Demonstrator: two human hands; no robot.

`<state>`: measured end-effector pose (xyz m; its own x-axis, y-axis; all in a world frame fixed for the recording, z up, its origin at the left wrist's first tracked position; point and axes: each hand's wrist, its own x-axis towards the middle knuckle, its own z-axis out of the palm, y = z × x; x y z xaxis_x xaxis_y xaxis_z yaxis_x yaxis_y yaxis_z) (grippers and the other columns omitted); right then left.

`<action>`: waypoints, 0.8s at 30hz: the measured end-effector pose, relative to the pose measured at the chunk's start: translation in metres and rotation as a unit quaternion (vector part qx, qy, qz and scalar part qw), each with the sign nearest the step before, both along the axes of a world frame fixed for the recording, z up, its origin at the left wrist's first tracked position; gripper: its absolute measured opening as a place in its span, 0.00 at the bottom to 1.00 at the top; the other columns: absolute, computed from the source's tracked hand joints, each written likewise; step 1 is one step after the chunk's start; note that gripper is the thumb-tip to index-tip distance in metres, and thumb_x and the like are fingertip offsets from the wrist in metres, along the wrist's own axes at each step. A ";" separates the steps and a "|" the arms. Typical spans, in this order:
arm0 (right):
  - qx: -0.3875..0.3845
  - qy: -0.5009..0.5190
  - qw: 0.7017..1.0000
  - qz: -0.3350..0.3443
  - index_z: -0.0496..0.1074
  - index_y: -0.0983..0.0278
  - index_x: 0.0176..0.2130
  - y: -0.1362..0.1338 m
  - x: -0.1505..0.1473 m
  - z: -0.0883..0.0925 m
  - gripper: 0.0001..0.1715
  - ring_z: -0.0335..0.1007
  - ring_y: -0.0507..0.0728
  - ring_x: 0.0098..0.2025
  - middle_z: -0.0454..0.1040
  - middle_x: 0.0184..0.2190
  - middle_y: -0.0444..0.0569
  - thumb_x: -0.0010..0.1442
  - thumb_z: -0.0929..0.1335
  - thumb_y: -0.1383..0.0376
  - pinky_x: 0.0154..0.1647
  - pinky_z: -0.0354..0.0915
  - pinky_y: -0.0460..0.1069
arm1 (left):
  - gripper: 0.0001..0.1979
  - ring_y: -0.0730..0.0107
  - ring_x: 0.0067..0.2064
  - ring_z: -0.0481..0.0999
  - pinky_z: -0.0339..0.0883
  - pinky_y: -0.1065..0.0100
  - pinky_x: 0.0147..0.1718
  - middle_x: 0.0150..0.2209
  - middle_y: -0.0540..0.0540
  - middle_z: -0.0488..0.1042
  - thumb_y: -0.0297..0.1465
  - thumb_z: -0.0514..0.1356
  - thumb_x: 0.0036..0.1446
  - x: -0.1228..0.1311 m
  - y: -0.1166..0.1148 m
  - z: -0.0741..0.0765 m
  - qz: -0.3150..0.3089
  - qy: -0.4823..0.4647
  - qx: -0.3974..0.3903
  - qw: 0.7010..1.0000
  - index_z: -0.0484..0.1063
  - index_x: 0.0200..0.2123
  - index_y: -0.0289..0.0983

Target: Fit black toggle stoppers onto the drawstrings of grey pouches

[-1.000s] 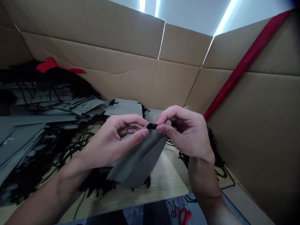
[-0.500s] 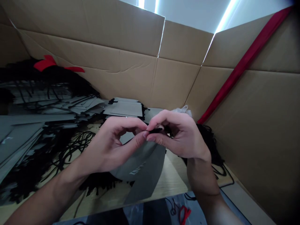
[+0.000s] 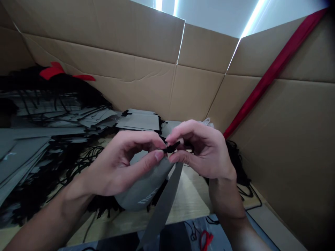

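A short black cord (image 3: 171, 148) with a knot in it lies between my fingertips. My left hand (image 3: 125, 162) pinches the cord beside the knot with thumb and index finger. Around the knot's other side, my right hand (image 3: 201, 150) curls loosely, its index finger and thumb slightly apart with the cord between them. Below hangs a curved grey sheet (image 3: 138, 191) with white lettering, partly hidden by my left hand. A narrow grey flap (image 3: 164, 205) slants down beneath my right hand.
Stacked grey sheets with black cords (image 3: 26, 153) fill the left side, a red strip (image 3: 52, 71) on top. Another stack (image 3: 138, 121) stands behind my hands. Black cords (image 3: 235, 160) lie at right. Red-handled scissors (image 3: 206, 240) are near my lap. Cardboard walls (image 3: 146, 80) enclose the table.
My fingertips have parted a little, so the knotted cord shows more. The right hand has shifted slightly up and right. Below, the grey sheet has swung left and its flap has turned edge-on.
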<state>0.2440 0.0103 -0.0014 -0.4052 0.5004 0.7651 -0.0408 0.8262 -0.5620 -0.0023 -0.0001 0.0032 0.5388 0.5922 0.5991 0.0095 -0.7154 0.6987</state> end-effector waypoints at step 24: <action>0.041 -0.024 0.996 -0.074 0.79 0.61 0.39 0.000 -0.002 0.001 0.12 0.80 0.48 0.36 0.82 0.35 0.40 0.71 0.78 0.76 0.37 0.72 0.42 | 0.18 0.73 0.30 0.64 0.56 0.71 0.26 0.31 0.51 0.72 0.41 0.62 0.82 0.007 0.004 -0.009 0.009 0.053 -0.021 0.998 0.84 0.42 0.37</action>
<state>0.2417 0.0108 -0.0001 -0.3695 0.4939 0.7871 0.1098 0.8643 -0.4908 0.0050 0.0042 -0.0058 0.5869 0.6251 0.5145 0.0963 -0.6849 0.7222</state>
